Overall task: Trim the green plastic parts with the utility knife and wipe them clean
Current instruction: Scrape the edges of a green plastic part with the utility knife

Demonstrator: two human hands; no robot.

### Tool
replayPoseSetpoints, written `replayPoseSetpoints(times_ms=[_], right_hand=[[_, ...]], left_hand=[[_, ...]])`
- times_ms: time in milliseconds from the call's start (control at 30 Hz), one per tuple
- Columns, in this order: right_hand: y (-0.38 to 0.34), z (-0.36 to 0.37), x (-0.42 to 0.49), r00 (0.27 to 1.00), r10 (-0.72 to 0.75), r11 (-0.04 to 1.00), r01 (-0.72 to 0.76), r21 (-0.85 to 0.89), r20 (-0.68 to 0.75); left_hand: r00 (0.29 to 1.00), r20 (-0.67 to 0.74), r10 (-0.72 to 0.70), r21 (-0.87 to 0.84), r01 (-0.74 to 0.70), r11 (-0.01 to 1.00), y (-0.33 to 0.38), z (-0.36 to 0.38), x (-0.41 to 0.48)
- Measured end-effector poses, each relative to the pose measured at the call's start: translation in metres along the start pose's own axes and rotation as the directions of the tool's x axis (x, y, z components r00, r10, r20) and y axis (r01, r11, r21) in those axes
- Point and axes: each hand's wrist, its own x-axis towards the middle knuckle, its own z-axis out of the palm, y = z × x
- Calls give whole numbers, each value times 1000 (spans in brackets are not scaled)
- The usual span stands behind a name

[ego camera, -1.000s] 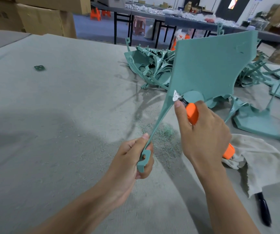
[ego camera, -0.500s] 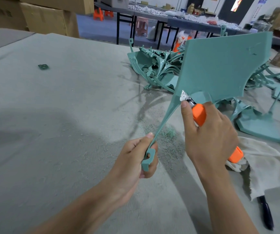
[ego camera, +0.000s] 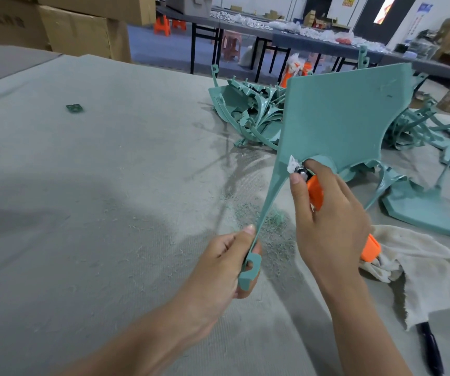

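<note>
Orange utility knife [ego camera: 314,195] half hidden inside right hand [ego camera: 329,221].

My left hand [ego camera: 226,263] gripping the green plastic part [ego camera: 343,118] by its thin stem, my right hand [ego camera: 326,221] holding the orange utility knife [ego camera: 315,192], blade at the part's lower edge, apparently touching, cloth [ego camera: 421,270] beside, green shavings [ego camera: 272,226] on the table [ego camera: 82,185]

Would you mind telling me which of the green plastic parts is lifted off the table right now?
The large flat panel, gripped by its thin stem in the left hand; the others lie piled on the table.
</note>
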Motion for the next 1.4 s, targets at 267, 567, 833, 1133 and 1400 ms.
replayPoseSetpoints(times_ms=[267, 567, 833, 1133, 1400], right_hand=[[1, 5, -2, 998, 26, 1000, -27, -12, -60], [8, 1, 1, 998, 46, 998, -43, 55, -48], [20, 14, -2, 981, 123, 975, -147, 167, 149], [19, 23, 2, 858, 219, 759, -449, 471, 465], [11, 1, 5, 860, 128, 661, -445, 604, 493]], left_hand=[[999, -37, -17, -4, 17, 1000, -2, 6, 0], [999, 49, -19, -99, 24, 995, -1, 5, -2], [998, 30, -61, -165, 65, 984, -7, 1, -1], [980, 176, -90, -297, 140, 945, -8, 0, -3], [929, 369, -34, -254, 136, 958, -1, -10, -5]])
